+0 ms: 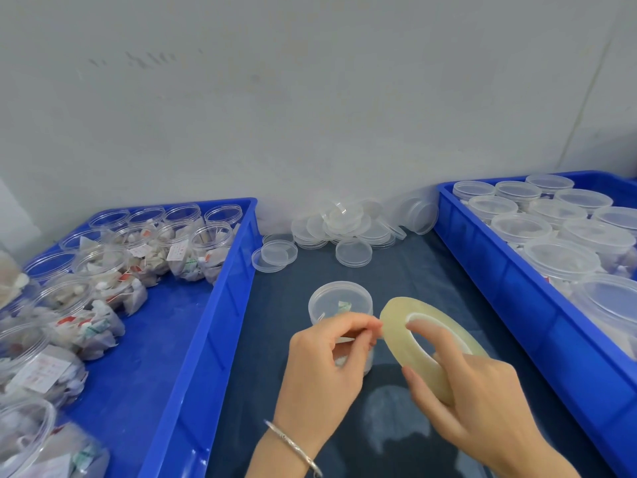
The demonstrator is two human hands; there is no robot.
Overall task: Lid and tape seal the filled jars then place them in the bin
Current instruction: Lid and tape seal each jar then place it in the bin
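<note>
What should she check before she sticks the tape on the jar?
1. Lid on the jar: ok, a clear lid covers it.
2. Jar upright on the mat: ok.
3. Tape roll held firmly: ok, the right hand grips it with a finger through the hole.
4. Tape end found: cannot tell; the left hand pinches at the roll's edge, but the clear tape end does not show.
5. Jar held steady: not ok, neither hand holds it.
6. Room in the right bin for it: cannot tell, its visible part is full of lidded jars.
</note>
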